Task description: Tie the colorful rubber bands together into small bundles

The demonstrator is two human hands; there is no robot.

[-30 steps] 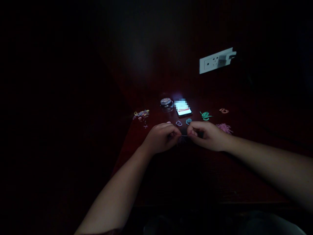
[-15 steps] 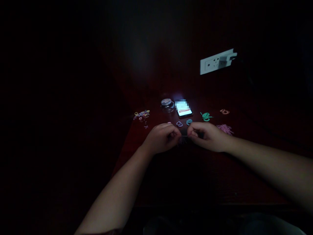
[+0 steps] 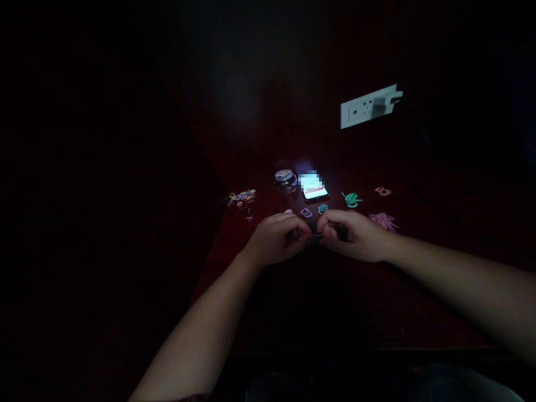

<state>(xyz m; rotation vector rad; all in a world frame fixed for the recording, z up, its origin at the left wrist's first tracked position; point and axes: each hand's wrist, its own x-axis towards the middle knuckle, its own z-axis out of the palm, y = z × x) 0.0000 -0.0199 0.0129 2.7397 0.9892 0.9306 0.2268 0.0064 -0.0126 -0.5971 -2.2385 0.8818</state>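
My left hand (image 3: pixel 281 239) and my right hand (image 3: pixel 354 237) are both pinched closed, their fingertips almost meeting over the dark table. Between them runs a thin, pale purple rubber band (image 3: pixel 316 234), gripped at either end. Its shape is hard to make out in the dim light. Just beyond my fingers lie a small purple bundle of bands (image 3: pixel 306 213) and a blue bundle (image 3: pixel 322 209). A pink bundle (image 3: pixel 288 212) peeks out past my left knuckles. Pink loose bands (image 3: pixel 383 221) are heaped beside my right wrist.
A lit phone (image 3: pixel 315 188) lies behind my hands, with a round lidded jar (image 3: pixel 285 181) left of it. Mixed bands (image 3: pixel 242 197) are scattered near the table's left edge. Green bands (image 3: pixel 352 200) and orange bands (image 3: pixel 382 191) lie right. A wall socket (image 3: pixel 368 106) holds a plug.
My right hand has come slightly left, so the gap between my fingertips is narrower and the band stretches less. The view has shifted a little.
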